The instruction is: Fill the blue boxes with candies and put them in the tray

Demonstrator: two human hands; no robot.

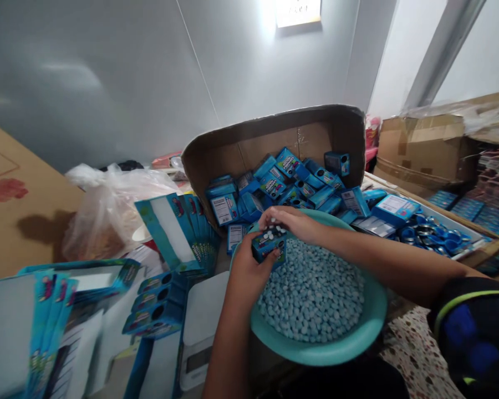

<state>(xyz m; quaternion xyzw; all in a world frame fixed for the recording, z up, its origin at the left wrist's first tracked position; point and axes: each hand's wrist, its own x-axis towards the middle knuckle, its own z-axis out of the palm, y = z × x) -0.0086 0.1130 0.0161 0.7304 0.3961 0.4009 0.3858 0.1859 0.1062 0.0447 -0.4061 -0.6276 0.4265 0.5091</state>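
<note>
A small blue box [269,248] is gripped in my left hand [249,269], thumb across its front, over the left part of a teal basin [316,354]. Pale blue candies [311,293] fill much of the basin, and some lie at the box's top opening. My right hand [289,221] is at that opening, its fingers curled above the box; loose candies show just below them, and whether the fingers hold any is too small to tell. Behind the basin, a large tipped carton [249,133] holds many blue boxes [289,160].
On the left are flat blue packaging sheets [166,233], three blue boxes in a row [158,305] and a white scale [203,316]. To the right, a tray [482,244] holds blue round pieces [432,235]. Brown cartons [419,144] stand behind it.
</note>
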